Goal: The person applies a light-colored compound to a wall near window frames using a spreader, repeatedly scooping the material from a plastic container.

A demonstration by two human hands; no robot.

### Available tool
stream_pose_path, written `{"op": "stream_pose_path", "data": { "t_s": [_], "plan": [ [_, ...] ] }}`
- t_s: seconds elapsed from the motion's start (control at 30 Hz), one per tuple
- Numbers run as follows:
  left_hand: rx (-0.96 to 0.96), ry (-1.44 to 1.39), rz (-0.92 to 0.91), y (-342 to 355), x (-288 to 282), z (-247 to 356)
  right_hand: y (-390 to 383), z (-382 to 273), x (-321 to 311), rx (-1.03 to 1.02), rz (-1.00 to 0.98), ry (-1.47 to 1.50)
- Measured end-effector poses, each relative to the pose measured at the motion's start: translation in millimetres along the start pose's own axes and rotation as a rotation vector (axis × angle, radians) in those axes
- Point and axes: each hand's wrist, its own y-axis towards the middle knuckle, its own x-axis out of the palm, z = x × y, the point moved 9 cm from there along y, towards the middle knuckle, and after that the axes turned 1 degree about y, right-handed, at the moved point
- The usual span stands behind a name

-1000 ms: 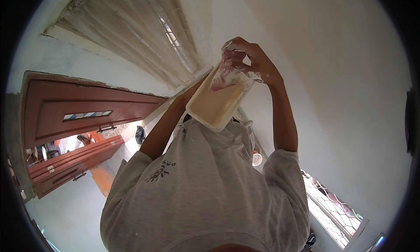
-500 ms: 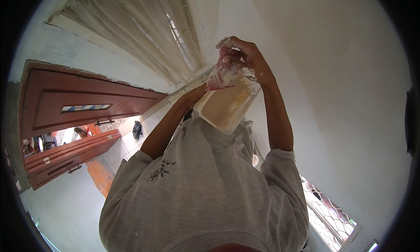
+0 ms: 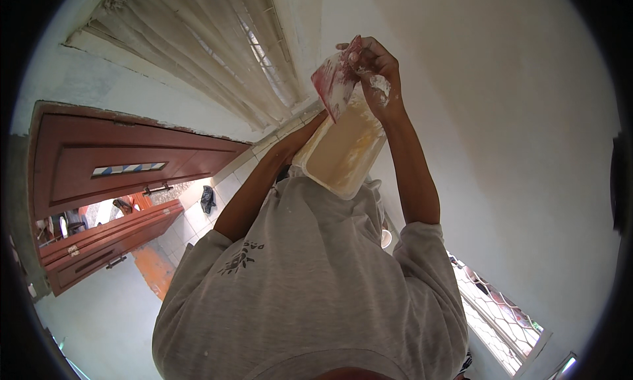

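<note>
My right hand (image 3: 380, 73) grips a flat red putty spreader (image 3: 334, 79) by its upper edge, fingers closed round it. White paste coats much of the blade, and a thick smear sits near the thumb and wrist. Just below, a shallow cream plastic tray (image 3: 328, 189) is held tilted at my waist, its inside streaked with pale and yellowish residue. My left forearm (image 3: 260, 175) runs behind the tray, which rests on that hand; the left fingers themselves are hidden. The spreader's lower corner overlaps the tray's far left rim in this view.
A plain pale wall (image 3: 514, 103) rises close on my right. Ahead to the left hangs a beige curtain (image 3: 198, 44). Red-brown door panels (image 3: 132, 156) stand at the left, by a tiled floor with a black plastic bag (image 3: 208, 199). A window grille (image 3: 498, 307) is at lower right.
My right hand has risen slightly away from the tray and turned the spreader, so its coated face now stands more upright. The tray has barely moved.
</note>
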Motion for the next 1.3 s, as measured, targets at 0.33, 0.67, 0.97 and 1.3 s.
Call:
{"op": "stream_pose_path", "data": {
  "t_s": [0.33, 0.67, 0.97, 1.3],
  "plan": [
    [0.143, -0.131, 0.053, 8.1, -9.1, -6.8, -8.9, 14.1, -50.2, -0.04, 0.384, 0.433],
    [0.416, -0.531, 0.001, 11.4, -90.7, -31.1, -91.3, -10.3, 0.9, 0.338, 0.326, -0.121],
    [0.437, -0.554, 0.06, -9.5, -67.2, -17.4, -88.8, -13.9, 41.8, 0.273, 0.251, -0.635],
    [0.346, -0.524, 0.056, -8.3, -68.1, -32.2, -97.9, 30.0, 44.8, 0.43, 0.219, -0.463]
  ]
}}
